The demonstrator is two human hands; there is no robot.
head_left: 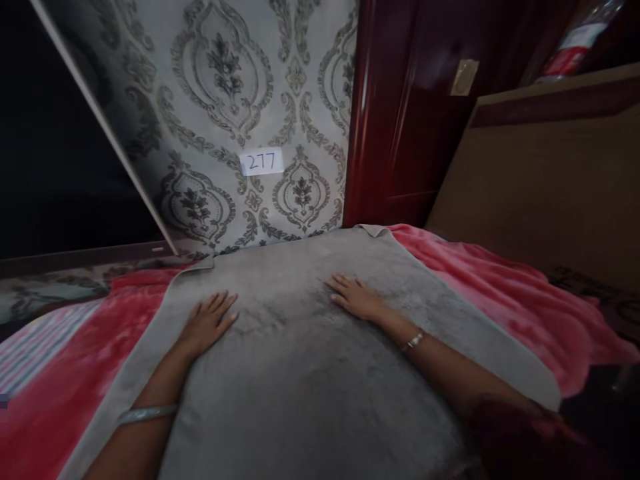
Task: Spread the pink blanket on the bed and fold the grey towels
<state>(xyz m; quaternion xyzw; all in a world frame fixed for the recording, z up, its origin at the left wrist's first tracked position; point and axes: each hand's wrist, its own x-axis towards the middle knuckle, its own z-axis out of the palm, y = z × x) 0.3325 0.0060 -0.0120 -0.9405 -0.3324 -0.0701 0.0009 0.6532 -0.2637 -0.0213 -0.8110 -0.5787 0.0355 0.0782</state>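
Note:
A grey plush towel [300, 360] lies spread over a bed, with a paler border along its edges. My left hand [207, 321] rests flat on the towel near its left border, fingers slightly apart. My right hand [355, 298] lies flat on the same towel farther up and to the right. Neither hand holds anything. A wide silver bangle [147, 414] circles my left forearm, and a thin bracelet [413, 342] sits on my right wrist. The towel's far corner [373, 230] folds slightly against the wall.
A red-pink fleece blanket [525, 307] spreads beneath the towel on both sides. Patterned grey wallpaper [220, 73] with a paper label reading 277 [261, 161] rises ahead. A glossy dark red door [400, 113] and a brown board [545, 187] stand to the right.

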